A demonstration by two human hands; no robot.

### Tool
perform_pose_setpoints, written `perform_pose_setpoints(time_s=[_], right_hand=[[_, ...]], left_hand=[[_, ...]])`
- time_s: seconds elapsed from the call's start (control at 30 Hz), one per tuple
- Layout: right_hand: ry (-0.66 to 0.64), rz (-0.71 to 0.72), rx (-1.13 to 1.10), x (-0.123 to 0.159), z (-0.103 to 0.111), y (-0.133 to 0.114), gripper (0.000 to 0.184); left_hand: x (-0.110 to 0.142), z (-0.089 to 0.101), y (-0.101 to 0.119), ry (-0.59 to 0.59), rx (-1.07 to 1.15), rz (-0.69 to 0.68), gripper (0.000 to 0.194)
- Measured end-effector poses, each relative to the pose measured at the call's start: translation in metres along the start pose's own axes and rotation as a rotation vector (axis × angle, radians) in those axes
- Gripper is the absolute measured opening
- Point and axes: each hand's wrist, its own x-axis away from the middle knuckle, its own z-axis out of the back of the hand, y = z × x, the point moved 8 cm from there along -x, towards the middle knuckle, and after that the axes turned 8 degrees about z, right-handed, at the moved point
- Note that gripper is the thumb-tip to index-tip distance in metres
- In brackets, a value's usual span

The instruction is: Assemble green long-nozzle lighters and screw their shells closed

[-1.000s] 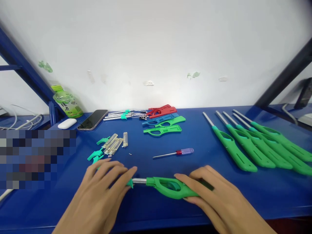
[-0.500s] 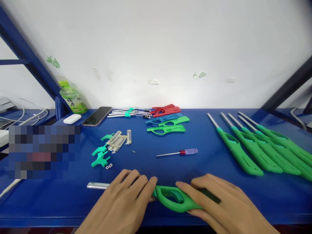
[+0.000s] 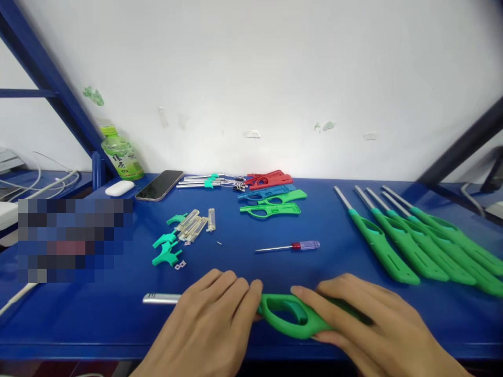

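Observation:
A green long-nosed lighter (image 3: 286, 317) lies across the near edge of the blue table (image 3: 98, 319). Its metal tube (image 3: 161, 298) sticks out to the left. My left hand (image 3: 208, 324) lies over the tube where it meets the handle, fingers together and pressed down on it. My right hand (image 3: 369, 324) wraps over the rear of the green handle, thumb by the trigger opening. The joint between tube and handle is hidden under my left fingers.
A small screwdriver (image 3: 288, 246) lies just beyond the hands. Several finished green lighters (image 3: 393, 246) lie in a row at right. Teal triggers (image 3: 167, 251), clear parts (image 3: 192, 225), coloured shells (image 3: 271, 196), metal tubes (image 3: 204, 181), a phone (image 3: 159, 185), an earbud case (image 3: 120, 187) and a bottle (image 3: 120, 154) sit further back.
My left hand has slid right along the tube toward the handle, baring the tube's left end. My right hand stays on the handle.

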Motion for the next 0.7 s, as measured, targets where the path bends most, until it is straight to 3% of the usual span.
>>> perform_pose_setpoints(time_s=[0.17,0.3,0.43,0.53,0.7], right_hand=[[0.031,-0.076,-0.176,-0.002,0.001,0.008,0.034],[-0.019,-0.209,-0.247,-0.006,-0.002,0.021,0.037],[-0.055,-0.487,-0.366,-0.002,-0.005,0.043,0.044],[-0.103,-0.664,-0.575,0.002,-0.011,0.049,0.029],[-0.094,-0.668,-0.702,-0.004,-0.019,0.038,0.014]], left_hand=[[-0.003,0.001,0.003,0.056,-0.027,-0.037,0.050],[-0.002,-0.006,-0.002,0.054,-0.044,-0.055,0.045],[0.010,-0.016,-0.022,0.055,-0.031,-0.013,0.046],[0.015,-0.015,-0.033,0.124,-0.060,0.017,0.046],[0.013,-0.013,-0.031,0.197,-0.042,0.054,0.031]])
